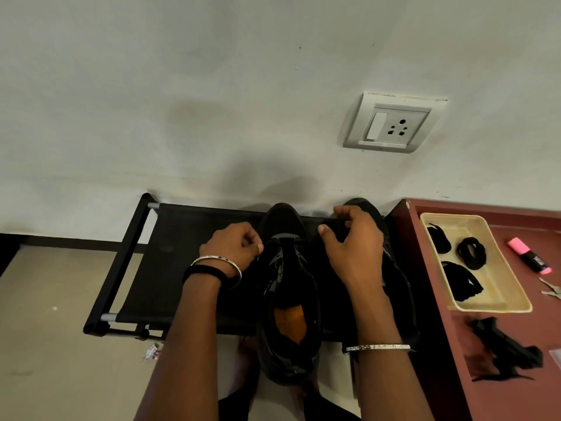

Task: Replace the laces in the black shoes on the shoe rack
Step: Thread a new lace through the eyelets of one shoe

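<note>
Writing: the pink highlighter (529,255) has a black label, but I cannot read its print; no brand shows on either shoe.
Left hand (235,244): fingers curled tight, thumb against forefinger at the lacing edge of the middle shoe (288,299); black on black, so I cannot tell what it pinches, if anything.
Right hand (352,247): fingers loosely hooked over the toe end of the right shoe (394,268); I cannot make out whether a lace runs between them.
Shoes: both black, side by side on the shoe rack (170,256), toes to the wall; the middle one shows an orange insole, the right one is mostly hidden under my arm.
Rack: black fabric deck on a black frame with grey tube ends.
Spare laces (471,253): coiled black bundles in a shallow cream tray (501,287) on the maroon table (455,344).
Also on the table: keys (551,290), cut off at the edge; a matt black object (507,350), shape unclear.
Wall: a white switch and socket plate (390,124).
</note>
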